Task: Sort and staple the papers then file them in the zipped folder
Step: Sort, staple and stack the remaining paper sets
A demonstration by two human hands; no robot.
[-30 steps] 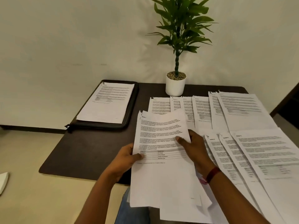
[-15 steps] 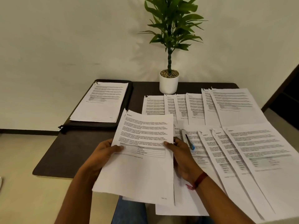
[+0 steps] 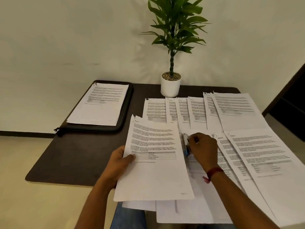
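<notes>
Here, at 6 o'clock on the dark surface (image 3: 79, 154), the left hand (image 3: 119, 162) grips a sheaf of papers (image 3: 155, 171) by its left edge, the right hand (image 3: 203, 149) curls round the stapler (image 3: 186, 144) just at its 3 o'clock, and the zipped folder (image 3: 130, 103) lies at 10 o'clock.

White papers (image 3: 153, 176), black folder (image 3: 127, 113), dark table (image 3: 79, 156)

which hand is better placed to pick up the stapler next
Right. The right hand sits at the stapler, fingers curled against it on the spread papers; the left hand is occupied, gripping the paper set.
</notes>
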